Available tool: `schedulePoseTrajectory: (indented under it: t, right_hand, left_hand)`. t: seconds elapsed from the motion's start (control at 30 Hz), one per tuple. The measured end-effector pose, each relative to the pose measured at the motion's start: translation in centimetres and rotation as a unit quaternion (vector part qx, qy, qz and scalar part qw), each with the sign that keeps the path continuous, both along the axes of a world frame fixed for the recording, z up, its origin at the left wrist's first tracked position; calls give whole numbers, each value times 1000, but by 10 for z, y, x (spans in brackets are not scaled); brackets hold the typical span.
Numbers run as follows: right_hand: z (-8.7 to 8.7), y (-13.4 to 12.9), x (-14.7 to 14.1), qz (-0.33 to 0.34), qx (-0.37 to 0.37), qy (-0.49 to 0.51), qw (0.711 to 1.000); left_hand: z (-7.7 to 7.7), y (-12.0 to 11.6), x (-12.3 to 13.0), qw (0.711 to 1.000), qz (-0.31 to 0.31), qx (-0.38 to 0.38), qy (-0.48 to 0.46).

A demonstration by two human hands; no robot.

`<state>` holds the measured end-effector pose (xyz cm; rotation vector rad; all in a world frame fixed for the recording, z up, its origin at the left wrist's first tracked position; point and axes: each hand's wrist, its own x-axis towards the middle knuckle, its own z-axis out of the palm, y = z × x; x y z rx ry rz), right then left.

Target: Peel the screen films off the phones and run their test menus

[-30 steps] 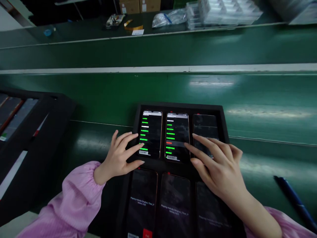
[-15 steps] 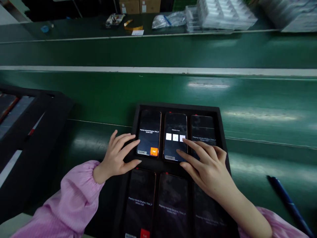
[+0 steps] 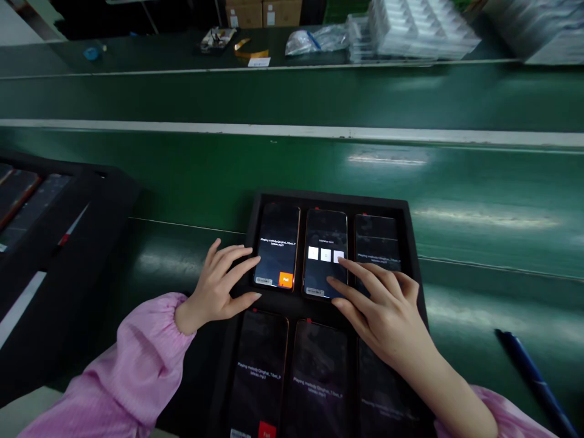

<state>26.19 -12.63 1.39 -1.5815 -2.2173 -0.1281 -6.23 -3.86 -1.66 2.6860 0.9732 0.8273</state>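
Several smartphones lie face up in a black foam tray. The upper middle smartphone shows "Vibrator test" above three white squares. My right hand is open over it, a fingertip at the rightmost square and another lower on the screen. The upper left smartphone shows a "Playing melody" line and an orange "Fail" box. Beside its left edge my left hand is open with fingers spread, tips at that edge. The right hand partly covers the upper right smartphone and the lower right smartphone.
A second black tray with devices stands at the left. A dark blue pen lies at the right on the green table. Along the back ledge are a plastic bag, stacked clear trays and an orange strip.
The whole view has shifted slightly, with the scene a little further right and lower. Both hands keep nearly the same place over the phones; the screens read the same.
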Motion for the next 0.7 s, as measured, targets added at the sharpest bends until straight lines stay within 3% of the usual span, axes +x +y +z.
schedulePoseTrajectory:
  t: [0.1, 0.2, 0.4, 0.5, 0.6, 0.7]
  right_hand:
    - [-1, 0, 0, -3, 1, 5, 1000]
    - [-2, 0, 0, -5, -1, 10, 1000]
    - [-2, -1, 1, -12, -20, 8, 1000]
    - [-1, -1, 1, -12, -24, 6, 1000]
    - [-1, -2, 0, -13, -30, 8, 999]
    - [0, -2, -1, -14, -33, 6, 999]
  left_hand:
    - [1, -2, -1, 1000, 3, -8, -4]
    - [7, 11, 4, 1000, 16, -5, -8]
    - [29, 91, 54, 986, 131, -56, 88]
    - [38, 117, 79, 980, 133, -89, 121]
    - [47, 121, 88, 978, 136, -114, 107]
    - [62, 113, 81, 976, 123, -181, 10]
